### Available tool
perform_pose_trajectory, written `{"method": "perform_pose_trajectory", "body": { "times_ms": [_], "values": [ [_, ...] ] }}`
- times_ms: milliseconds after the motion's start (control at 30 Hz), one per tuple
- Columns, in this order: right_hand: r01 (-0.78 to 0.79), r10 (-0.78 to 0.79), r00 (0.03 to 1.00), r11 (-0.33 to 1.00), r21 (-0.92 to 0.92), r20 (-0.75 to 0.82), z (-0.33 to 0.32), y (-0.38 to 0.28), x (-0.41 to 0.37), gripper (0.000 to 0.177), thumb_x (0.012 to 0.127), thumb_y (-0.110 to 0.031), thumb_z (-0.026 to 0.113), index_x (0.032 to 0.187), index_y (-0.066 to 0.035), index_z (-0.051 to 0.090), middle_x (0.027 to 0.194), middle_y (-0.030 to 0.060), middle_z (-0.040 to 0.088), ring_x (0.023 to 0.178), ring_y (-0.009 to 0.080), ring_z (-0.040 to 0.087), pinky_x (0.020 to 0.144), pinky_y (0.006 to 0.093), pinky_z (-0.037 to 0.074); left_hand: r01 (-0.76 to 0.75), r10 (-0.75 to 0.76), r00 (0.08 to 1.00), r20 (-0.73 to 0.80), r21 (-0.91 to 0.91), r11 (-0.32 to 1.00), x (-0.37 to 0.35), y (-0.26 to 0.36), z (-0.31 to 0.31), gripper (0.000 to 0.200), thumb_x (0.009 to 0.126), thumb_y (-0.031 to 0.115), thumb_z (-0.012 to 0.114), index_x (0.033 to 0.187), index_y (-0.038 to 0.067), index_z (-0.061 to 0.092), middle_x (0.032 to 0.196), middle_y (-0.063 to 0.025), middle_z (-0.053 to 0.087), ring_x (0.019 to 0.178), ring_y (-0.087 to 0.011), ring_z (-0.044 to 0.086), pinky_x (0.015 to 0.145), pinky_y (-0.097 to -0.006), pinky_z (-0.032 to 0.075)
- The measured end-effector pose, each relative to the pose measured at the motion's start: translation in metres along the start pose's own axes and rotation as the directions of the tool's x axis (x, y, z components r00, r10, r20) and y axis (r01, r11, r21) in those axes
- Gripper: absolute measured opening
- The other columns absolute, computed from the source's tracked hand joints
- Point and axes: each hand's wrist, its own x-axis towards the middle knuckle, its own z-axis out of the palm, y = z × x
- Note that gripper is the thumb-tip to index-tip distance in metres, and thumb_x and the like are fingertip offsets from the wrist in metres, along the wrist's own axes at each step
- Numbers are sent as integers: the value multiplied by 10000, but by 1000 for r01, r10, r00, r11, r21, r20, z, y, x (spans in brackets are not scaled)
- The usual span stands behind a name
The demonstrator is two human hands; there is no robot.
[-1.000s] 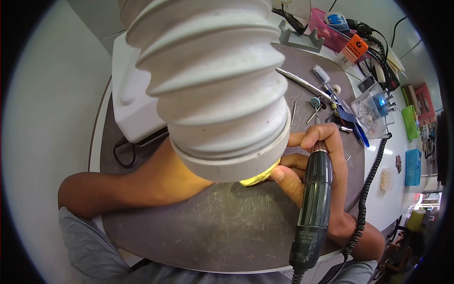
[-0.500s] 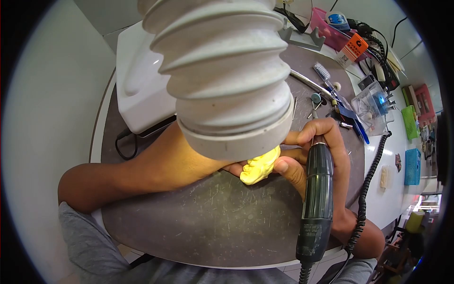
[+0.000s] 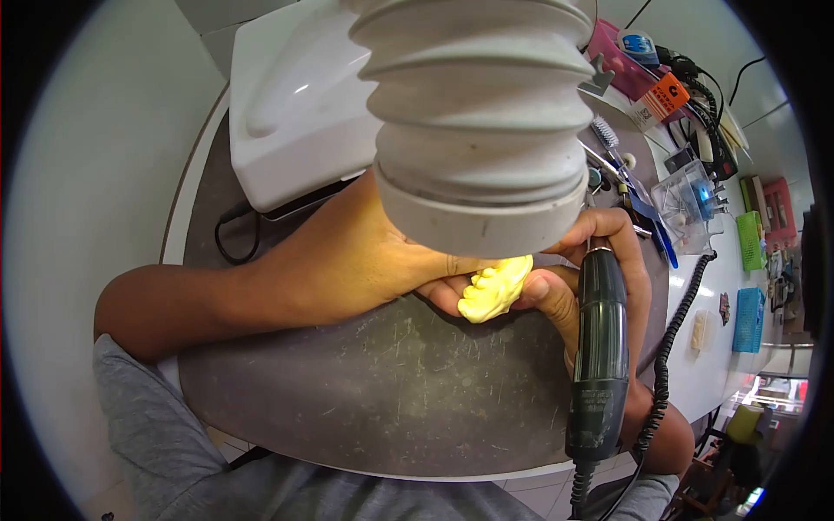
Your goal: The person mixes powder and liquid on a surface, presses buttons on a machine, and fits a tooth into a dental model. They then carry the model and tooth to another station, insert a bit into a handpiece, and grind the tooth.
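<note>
A yellow dental model (image 3: 497,290) with tooth shapes along it is held over the bench by my left hand (image 3: 408,265), the fingers closed round its left side. My right hand (image 3: 621,252) grips a dark handpiece (image 3: 601,334), its coiled cord running down toward me. The thumb of that hand rests at the model's right edge. A ribbed white suction hose (image 3: 478,122) hangs right above and hides the handpiece's tip and part of both hands.
On the left stands a white machine (image 3: 300,113) with a black cord. Brushes and small tools lie at the right beside a clear plastic box (image 3: 682,208). Behind them is a pink bin (image 3: 621,65). A coiled black cable (image 3: 673,347) runs along the grey bench's (image 3: 391,391) right edge.
The view has shifted, so the hose and both hands appear further right and slightly higher. More of my left hand shows from under the hose. Both holds stay the same.
</note>
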Motion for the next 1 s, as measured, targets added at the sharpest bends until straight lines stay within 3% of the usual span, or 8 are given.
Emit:
{"method": "perform_pose_trajectory", "body": {
  "times_ms": [333, 433, 500, 600, 833, 1000],
  "values": [
    [47, -49, 998, 998, 49, 41, 1, -2, -1, 399, 874, 27, 702, 1131, 6, 398, 1150, 257, 632, 983, 287, 703, 838, 329, 613, -69, 68, 996, -56, -19, 997, -3, -6, 3, 363, 897, 110, 725, 1165, -85, 576, 980, -120, 684, 781, -126, 681, 645, -226, 604],
    [46, -49, 998, 998, 51, 47, 1, -1, -1, 409, 875, 32, 696, 1141, 4, 386, 1155, 255, 628, 999, 299, 698, 851, 343, 613, -49, 49, 998, -44, -7, 999, -5, -2, 2, 382, 889, 113, 733, 1185, -63, 569, 1015, -106, 676, 874, -133, 669, 730, -255, 590],
    [34, -37, 998, 998, 54, 54, 0, -1, -2, 408, 875, 35, 693, 1141, 3, 385, 1159, 252, 625, 1005, 299, 696, 854, 344, 612, -131, 138, 990, -34, 167, 977, -5, -3, 2, 420, 876, 139, 749, 1205, -40, 558, 1068, -95, 662, 983, -135, 637, 834, -284, 547],
    [29, -33, 997, 998, 59, 66, 0, -1, -2, 409, 874, 41, 689, 1144, 2, 385, 1168, 245, 620, 1018, 294, 692, 860, 346, 610, -117, 124, 991, -42, 133, 984, -5, -5, 2, 461, 863, 159, 761, 1225, -28, 545, 1103, -93, 652, 1041, -132, 609, 896, -298, 505],
    [50, -46, 996, 998, -48, 78, 1, -2, -4, 414, 864, 48, 692, 1148, -3, 395, 1147, 207, 621, 1018, 256, 686, 851, 324, 599, -83, 89, 994, -60, 102, 991, -7, -8, 6, 450, 873, 143, 747, 1226, -37, 534, 1097, -101, 654, 1013, -138, 626, 877, -293, 524],
    [51, -49, 995, 998, -28, 85, 0, 2, -4, 420, 859, 36, 704, 1146, -4, 399, 1137, 196, 618, 987, 237, 688, 839, 315, 597, -100, 119, 989, -89, 192, 976, -8, -8, 7, 373, 875, 129, 741, 1160, -36, 566, 1061, -103, 672, 953, -138, 655, 828, -286, 550]
  ]
}}
